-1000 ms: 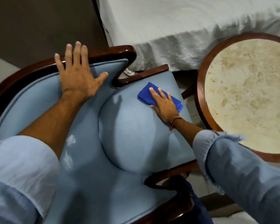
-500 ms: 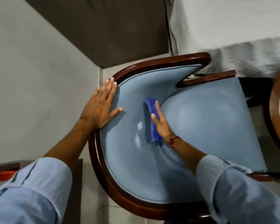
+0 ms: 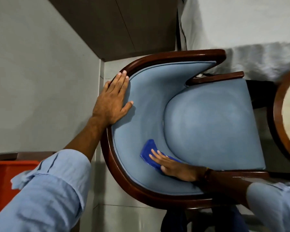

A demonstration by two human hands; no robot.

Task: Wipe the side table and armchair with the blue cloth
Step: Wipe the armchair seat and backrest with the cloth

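Both hands are on the armchair (image 3: pixel 208 124). Our left hand (image 3: pixel 113 102) rests flat and open on its rim. Our right hand (image 3: pixel 176 167) presses the blue cloth (image 3: pixel 148 152), which has moved from the upper backrest down to the lower curve, so wiping advances.

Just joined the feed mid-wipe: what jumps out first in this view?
The light blue armchair with its dark wooden frame fills the centre. The right hand presses a bright blue cloth flat against the inner backrest, low in the frame, beside the seat cushion. The left hand lies flat on the chair's top rail at left, and the round side table peeks in at the right edge.
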